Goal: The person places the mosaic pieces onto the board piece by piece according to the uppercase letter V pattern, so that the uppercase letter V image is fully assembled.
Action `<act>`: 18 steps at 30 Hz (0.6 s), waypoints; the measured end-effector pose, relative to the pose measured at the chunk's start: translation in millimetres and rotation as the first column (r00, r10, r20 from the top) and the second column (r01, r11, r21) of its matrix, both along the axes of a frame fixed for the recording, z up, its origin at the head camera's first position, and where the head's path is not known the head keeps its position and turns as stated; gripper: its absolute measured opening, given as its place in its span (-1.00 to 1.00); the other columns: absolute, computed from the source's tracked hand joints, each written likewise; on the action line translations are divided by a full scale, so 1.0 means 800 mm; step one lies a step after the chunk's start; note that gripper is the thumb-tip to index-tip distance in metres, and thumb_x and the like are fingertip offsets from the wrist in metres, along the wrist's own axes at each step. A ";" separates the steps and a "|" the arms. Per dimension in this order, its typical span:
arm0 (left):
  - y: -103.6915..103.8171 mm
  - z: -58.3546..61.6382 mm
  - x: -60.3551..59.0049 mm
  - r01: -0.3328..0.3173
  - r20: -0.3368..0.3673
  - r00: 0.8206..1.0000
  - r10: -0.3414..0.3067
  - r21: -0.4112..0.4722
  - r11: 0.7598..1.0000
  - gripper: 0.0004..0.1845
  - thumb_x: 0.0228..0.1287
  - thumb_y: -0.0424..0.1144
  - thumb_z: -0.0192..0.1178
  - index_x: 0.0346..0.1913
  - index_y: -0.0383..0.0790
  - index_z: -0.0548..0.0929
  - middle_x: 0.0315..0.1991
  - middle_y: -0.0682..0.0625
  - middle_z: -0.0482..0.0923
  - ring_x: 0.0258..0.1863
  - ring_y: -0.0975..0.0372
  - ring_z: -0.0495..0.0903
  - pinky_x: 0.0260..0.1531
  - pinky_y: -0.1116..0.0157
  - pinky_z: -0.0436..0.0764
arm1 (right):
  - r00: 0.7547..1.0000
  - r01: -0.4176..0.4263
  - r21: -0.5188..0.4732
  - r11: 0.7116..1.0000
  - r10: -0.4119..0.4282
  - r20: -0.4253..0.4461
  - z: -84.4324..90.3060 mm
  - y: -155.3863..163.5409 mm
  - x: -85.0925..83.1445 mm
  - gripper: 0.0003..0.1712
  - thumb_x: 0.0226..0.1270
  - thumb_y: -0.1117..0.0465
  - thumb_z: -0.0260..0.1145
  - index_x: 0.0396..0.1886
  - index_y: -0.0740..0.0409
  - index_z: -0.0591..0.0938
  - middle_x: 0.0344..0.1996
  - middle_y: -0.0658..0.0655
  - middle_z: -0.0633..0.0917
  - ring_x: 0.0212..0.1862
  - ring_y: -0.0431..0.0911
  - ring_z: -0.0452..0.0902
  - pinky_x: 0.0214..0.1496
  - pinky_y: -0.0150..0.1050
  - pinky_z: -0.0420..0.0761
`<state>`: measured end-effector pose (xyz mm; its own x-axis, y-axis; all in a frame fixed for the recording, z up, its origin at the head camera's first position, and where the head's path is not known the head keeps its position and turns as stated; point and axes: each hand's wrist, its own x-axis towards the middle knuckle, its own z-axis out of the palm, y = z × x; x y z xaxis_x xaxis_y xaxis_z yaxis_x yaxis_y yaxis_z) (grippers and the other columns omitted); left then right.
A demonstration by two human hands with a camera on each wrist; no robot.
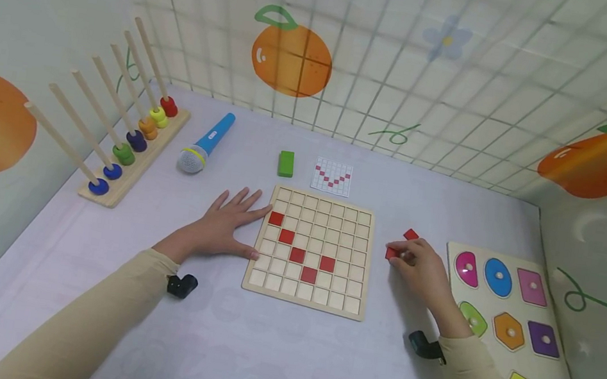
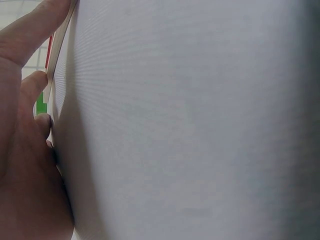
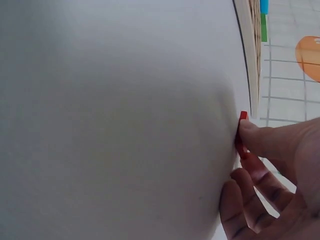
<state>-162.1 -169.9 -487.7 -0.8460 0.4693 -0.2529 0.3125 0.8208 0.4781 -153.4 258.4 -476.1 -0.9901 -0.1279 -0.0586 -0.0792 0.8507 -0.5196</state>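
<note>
A wooden grid board (image 1: 299, 302) lies mid-table with several red square tiles (image 1: 297, 255) set in its cells. My left hand (image 1: 225, 224) lies spread at its left side, thumb and index fingertip touching the edge. Right of the board, my right hand (image 1: 421, 271) pinches a red tile (image 3: 242, 135) between thumb and index finger, low over the table. Just beyond its fingers lies another red tile (image 1: 410, 234). Behind the board, a small card (image 1: 332, 177) shows a grid with a V-shaped row of red squares.
A green block (image 1: 286, 164) stands beside the card. Farther left are a blue toy microphone (image 1: 206, 145) and a wooden peg stand (image 1: 123, 187) with coloured rings and tall rods. Under and beside the right forearm lies a shape puzzle board (image 1: 489, 293). A printed curtain borders the table's back.
</note>
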 end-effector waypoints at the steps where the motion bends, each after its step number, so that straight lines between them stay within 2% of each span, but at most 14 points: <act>1: 0.000 0.000 0.000 0.000 0.000 1.000 0.000 0.000 1.000 0.15 0.06 0.39 0.39 0.64 0.11 0.08 0.67 -0.05 -0.28 0.63 0.00 -0.44 0.53 -0.08 -0.49 | 1.000 -0.001 -0.005 1.000 0.001 0.000 0.000 0.000 0.000 -0.68 0.30 0.32 0.46 0.06 0.18 0.74 -0.12 0.21 0.60 -0.16 0.07 0.52 -0.23 -0.20 0.59; 12: -0.001 -0.002 0.000 0.005 -0.008 1.000 -0.005 0.006 1.000 0.14 0.06 0.39 0.39 0.64 0.11 0.09 0.67 -0.05 -0.28 0.63 0.00 -0.43 0.53 -0.07 -0.49 | 0.998 0.013 -0.010 1.000 -0.012 0.067 -0.001 0.001 0.001 -0.65 0.32 0.31 0.44 0.06 0.09 0.58 -0.13 0.23 0.68 -0.15 0.08 0.54 -0.16 -0.14 0.65; 18: -0.002 -0.005 0.000 0.002 -0.010 1.000 -0.002 0.019 1.000 0.15 0.05 0.40 0.39 0.64 0.12 0.09 0.67 -0.05 -0.28 0.63 0.01 -0.43 0.53 -0.07 -0.49 | 0.998 0.004 -0.012 1.000 -0.003 0.069 -0.003 0.004 0.002 -0.66 0.36 0.25 0.42 0.08 0.02 0.58 -0.17 0.22 0.70 -0.19 0.06 0.57 -0.17 -0.16 0.66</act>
<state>-162.2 -171.5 -491.4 -0.8476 0.4756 -0.2352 0.3190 0.8110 0.4905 -151.5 261.6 -478.7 -0.9842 -0.1253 -0.1248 -0.0399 0.8448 -0.5336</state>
